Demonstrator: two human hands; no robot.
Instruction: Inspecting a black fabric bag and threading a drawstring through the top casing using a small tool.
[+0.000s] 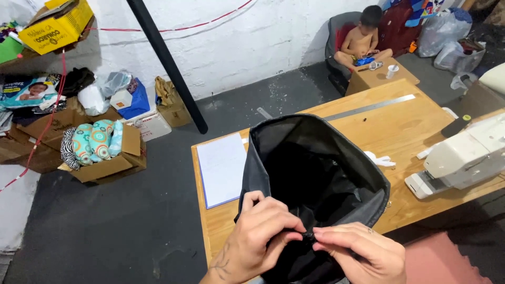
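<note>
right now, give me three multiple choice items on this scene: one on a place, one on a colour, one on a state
1. Where does the sewing machine stand?
A. on the table's right side
B. on the floor
C. in a box

2. What colour is the bag?
A. red
B. black
C. white

3. How is the bag's mouth?
A. zipped shut
B. tied with cord
C. open

Answers:
1. A, it sits on the wooden table at the right.
2. B, its fabric is black inside and out.
3. C, the rim gapes while the left hand and right hand pinch its near edge.
</note>
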